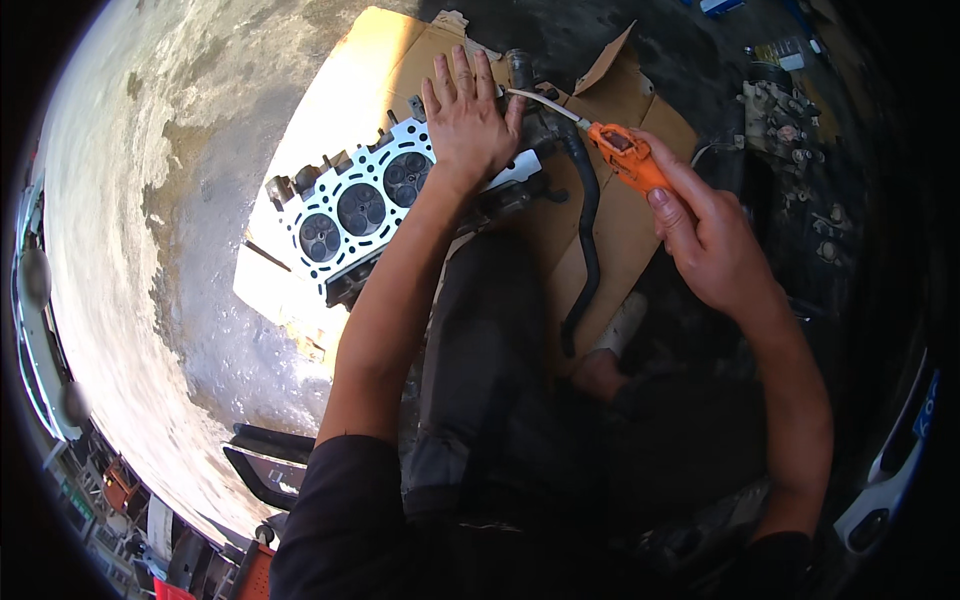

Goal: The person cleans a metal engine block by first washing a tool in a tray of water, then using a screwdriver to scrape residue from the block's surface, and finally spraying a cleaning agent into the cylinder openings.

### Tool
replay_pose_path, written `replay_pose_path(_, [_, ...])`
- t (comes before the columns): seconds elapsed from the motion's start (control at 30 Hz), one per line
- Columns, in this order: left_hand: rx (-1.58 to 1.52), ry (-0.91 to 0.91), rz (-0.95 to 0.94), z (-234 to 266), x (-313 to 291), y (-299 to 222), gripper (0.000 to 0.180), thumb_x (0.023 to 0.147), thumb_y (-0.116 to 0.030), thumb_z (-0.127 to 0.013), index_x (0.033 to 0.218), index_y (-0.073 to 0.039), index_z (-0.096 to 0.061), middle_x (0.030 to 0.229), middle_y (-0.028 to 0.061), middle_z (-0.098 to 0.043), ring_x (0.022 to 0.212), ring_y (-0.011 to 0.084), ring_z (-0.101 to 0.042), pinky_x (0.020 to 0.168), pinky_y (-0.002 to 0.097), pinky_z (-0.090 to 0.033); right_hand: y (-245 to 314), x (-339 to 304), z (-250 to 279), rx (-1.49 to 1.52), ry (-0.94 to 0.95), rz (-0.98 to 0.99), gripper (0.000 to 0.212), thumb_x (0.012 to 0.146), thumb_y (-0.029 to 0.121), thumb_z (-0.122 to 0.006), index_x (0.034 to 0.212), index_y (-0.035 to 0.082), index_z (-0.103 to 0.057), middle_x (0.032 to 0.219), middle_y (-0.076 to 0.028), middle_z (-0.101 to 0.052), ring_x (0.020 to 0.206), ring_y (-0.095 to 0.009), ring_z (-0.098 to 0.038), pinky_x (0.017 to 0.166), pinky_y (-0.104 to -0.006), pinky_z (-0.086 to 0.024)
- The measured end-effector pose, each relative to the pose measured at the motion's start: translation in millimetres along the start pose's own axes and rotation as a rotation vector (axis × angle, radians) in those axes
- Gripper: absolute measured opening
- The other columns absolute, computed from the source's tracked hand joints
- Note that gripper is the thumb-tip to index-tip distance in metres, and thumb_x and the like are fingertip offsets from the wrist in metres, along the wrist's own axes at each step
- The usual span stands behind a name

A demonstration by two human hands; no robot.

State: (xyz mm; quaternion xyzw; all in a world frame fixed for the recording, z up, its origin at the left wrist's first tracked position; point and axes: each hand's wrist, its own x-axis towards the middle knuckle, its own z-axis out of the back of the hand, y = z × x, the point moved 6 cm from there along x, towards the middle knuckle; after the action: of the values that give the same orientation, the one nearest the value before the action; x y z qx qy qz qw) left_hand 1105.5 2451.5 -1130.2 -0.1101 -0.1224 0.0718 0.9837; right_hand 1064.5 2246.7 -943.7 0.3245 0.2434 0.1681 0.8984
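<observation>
A cylinder head (375, 240) lies flat with its pale face up, showing round dark combustion chambers and valves. My left hand (468, 125) rests flat on its far right end, fingers stretched out and holding nothing. That hand hides part of the face beneath it. In my right hand (715, 240) is an orange air blow gun (622, 150), fingers wrapped round its body. Its thin, slightly bent nozzle reaches left, and the tip is just beyond my left thumb, at the far right end of the cylinder head. Whether the tip touches metal I cannot tell.
Flattened cardboard (625, 240) lies under the cylinder head, one flap raised. A black hose (588, 235) curves down across it. Metal engine parts (780, 125) are on the dark floor to the right. A black-framed panel (268, 466) is at the lower left. My bent knee (490, 330) is close by.
</observation>
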Motion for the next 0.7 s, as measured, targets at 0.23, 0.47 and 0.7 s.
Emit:
replay_pose_path(0.23, [-0.002,0.078,-0.019,12.6,-14.5,37.7,0.069,0.103,-0.048,-0.026,0.155,-0.002,-0.02,0.162,0.0136,-0.021,0.151,0.0283,-0.014,0.121,0.051,-0.008,-12.2,3.1,-6.2,-0.009,0.022,0.015,0.047,0.102,0.013,-0.047,0.149,0.009,-0.04,0.064,-0.006,-0.051,0.059,-0.011,-0.051,0.059,-0.0281,-0.046])
replay_pose_path(0.47, [0.131,0.088,-0.029,22.8,-37.5,55.6,0.069,0.103,-0.048,-0.026,0.154,-0.001,-0.021,0.162,0.0145,-0.018,0.152,0.0283,-0.01,0.121,0.0496,-0.006,-11.1,11.6,-15.1,-0.013,0.07,0.008,0.047,0.103,0.015,-0.048,0.149,0.009,-0.04,0.064,-0.006,-0.052,0.058,-0.011,-0.052,0.059,-0.0285,-0.047])
replay_pose_path(0.7, [0.07,0.112,-0.024,31.4,-57.9,66.0,0.07,0.103,-0.048,-0.026,0.153,0.001,-0.023,0.162,0.0165,-0.018,0.152,0.029,-0.011,0.121,0.0496,-0.006,-4.5,19.5,-27.7,-0.003,0.114,0.015,0.047,0.103,0.017,-0.047,0.148,0.007,-0.04,0.066,-0.005,-0.053,0.06,-0.011,-0.055,0.061,-0.0284,-0.048])
